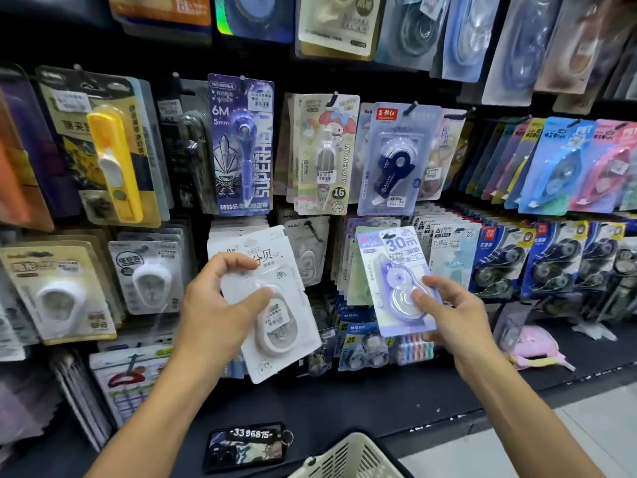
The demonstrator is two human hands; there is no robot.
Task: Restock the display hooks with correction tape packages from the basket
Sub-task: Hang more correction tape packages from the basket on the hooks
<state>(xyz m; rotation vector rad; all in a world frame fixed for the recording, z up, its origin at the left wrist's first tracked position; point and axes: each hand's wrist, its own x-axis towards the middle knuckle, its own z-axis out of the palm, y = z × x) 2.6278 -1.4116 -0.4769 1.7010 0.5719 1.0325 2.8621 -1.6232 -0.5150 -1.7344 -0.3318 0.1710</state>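
left hand (220, 298) pinches white package (272, 305); right hand (448, 312) pinches purple package (400, 281) (both fingers curled). advice: match each to its hook, thread hang-hole squarely.

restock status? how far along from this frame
Done: cannot count; many hooks already hold packages, e.g. the navy dispenser pack. In hand: left hand grips a white pack, right hand grips a purple 30m pack; neither is on a hook yet. Left: hang both. Only the basket rim shows, so remaining stock is unknown.
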